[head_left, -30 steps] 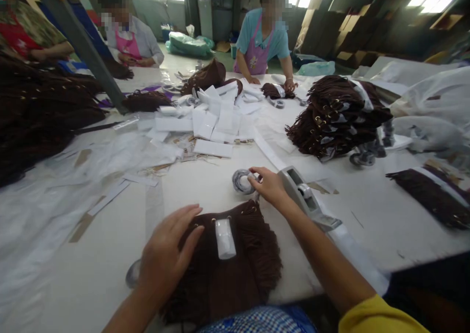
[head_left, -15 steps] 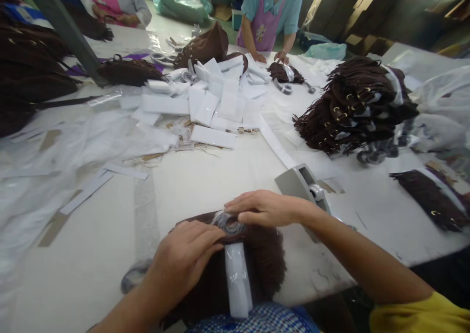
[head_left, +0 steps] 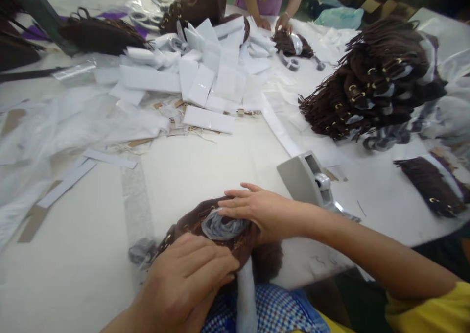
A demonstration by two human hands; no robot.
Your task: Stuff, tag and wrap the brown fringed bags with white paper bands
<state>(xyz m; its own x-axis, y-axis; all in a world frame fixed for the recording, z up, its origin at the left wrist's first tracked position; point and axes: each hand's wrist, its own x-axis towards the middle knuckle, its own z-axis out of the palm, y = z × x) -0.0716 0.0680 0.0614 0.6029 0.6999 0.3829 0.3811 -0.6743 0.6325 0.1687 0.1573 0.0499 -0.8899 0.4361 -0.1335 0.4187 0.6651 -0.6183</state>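
Note:
A brown fringed bag (head_left: 191, 223) lies at the table's near edge, partly under both hands. My left hand (head_left: 187, 284) grips the bag's near side with fingers curled over it. My right hand (head_left: 257, 210) rests flat on the bag's far side, fingers stretched out, beside a bundle wrapped in clear plastic (head_left: 222, 225) that sits in the bag's opening. A white strip (head_left: 246, 294) hangs down from the bag toward me.
A grey tape dispenser (head_left: 308, 181) stands just right of my right hand. White packets (head_left: 205, 83) are heaped mid-table, a stack of brown fringed bags (head_left: 374, 83) sits at right, more brown bags (head_left: 99, 32) at far left. Another person's hands (head_left: 282, 24) work at the far edge.
The camera has tilted down. My right hand brought the plastic-wrapped bundle from the table onto the bag, and the bag's top has been opened up around it; my left hand slid nearer.

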